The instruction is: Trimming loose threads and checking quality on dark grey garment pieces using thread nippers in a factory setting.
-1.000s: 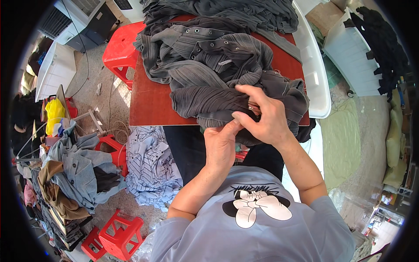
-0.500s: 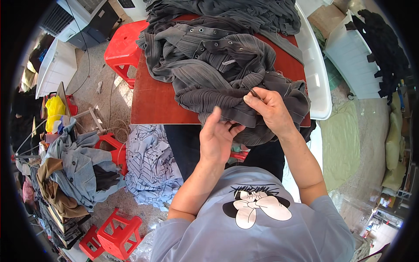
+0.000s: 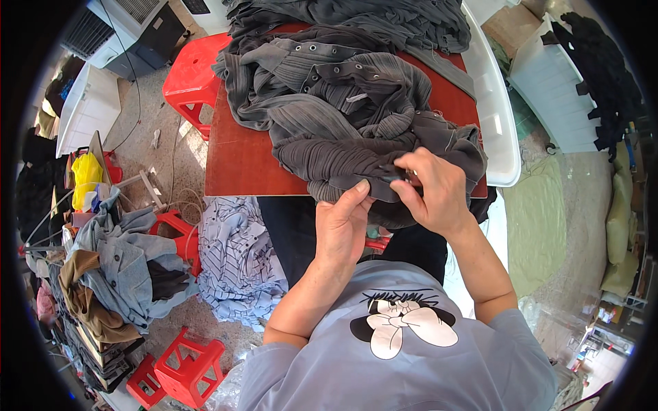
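Observation:
A dark grey ribbed knit garment [image 3: 329, 161] hangs over the near edge of the red-brown table [image 3: 236, 164]. My left hand [image 3: 343, 222] pinches its edge, thumb on top and fingers curled beneath. Just to the right, my right hand [image 3: 439, 192] curls around a small dark metal tool [image 3: 411, 177] that looks like thread snips. Its tip lies against the cloth, and the fingers partly hide it. Metal eyelets [image 3: 336, 69] line a band on the grey cloth farther back.
More grey garments [image 3: 370, 20] are heaped at the table's far end. A white tub [image 3: 497, 116] stands along its right side, a red stool [image 3: 195, 75] at its left. Striped blue clothing [image 3: 240, 253] lies below left; denim-blue garments [image 3: 130, 253] hang farther left.
My left thumb has come down onto the garment's edge. The right hand has turned and shifted slightly right and down, with its thumb and finger farther apart around the tool.

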